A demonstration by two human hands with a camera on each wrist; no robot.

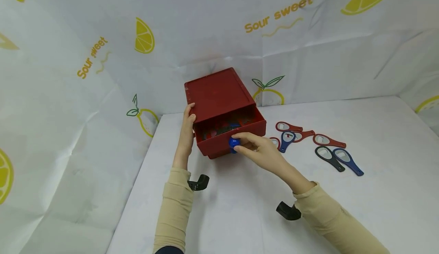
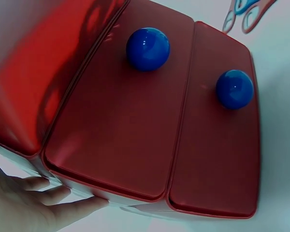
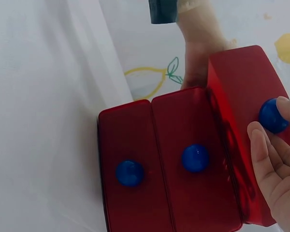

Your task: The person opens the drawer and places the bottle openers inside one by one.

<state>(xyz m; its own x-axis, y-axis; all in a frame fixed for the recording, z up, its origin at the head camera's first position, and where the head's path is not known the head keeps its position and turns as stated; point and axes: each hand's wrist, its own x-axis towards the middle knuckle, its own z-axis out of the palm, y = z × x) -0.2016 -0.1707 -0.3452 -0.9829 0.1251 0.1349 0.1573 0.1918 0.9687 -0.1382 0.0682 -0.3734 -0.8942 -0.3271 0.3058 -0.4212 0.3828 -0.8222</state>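
Note:
A red cabinet of drawers (image 1: 219,94) stands against the back wall, its top drawer (image 1: 212,146) pulled partway out. Thumb and fingers of my right hand (image 1: 262,153) pinch the blue round knob (image 3: 272,116) on that drawer's front. Along the cabinet's left side rests my left hand (image 1: 186,134), its fingers fairly straight against the wall in the left wrist view. Red, blue and dark pieces lie inside the drawer, too small to make out. Two lower drawers, each with a blue knob (image 2: 148,49), are closed.
Several magnifying glasses lie on the white table to the right of the cabinet, among them a dark one (image 1: 330,158), a blue one (image 1: 348,162) and a red one (image 1: 329,140). A lemon-printed sheet (image 1: 205,25) covers the wall behind.

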